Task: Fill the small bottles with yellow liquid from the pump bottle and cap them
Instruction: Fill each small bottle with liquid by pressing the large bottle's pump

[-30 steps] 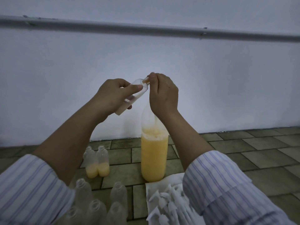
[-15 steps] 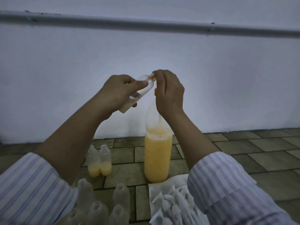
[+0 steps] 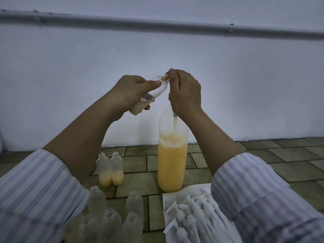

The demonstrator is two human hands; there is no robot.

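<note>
The left hand [image 3: 133, 92] has its grip wrapped around a small bottle [image 3: 149, 95], tilted with its mouth toward two o'clock, against the orange spout. The right hand [image 3: 185, 90] has its grip curled over the pump head of the pump bottle [image 3: 172, 162], which stands on the tiled floor [image 3: 263, 160]. Two part-filled bottles [image 3: 110, 169] stand at nine o'clock of it, empty bottles [image 3: 112, 218] and white caps [image 3: 194, 216] nearer the person.

Dim, bluish cast; soft focus; wide-angle bending at edges
</note>
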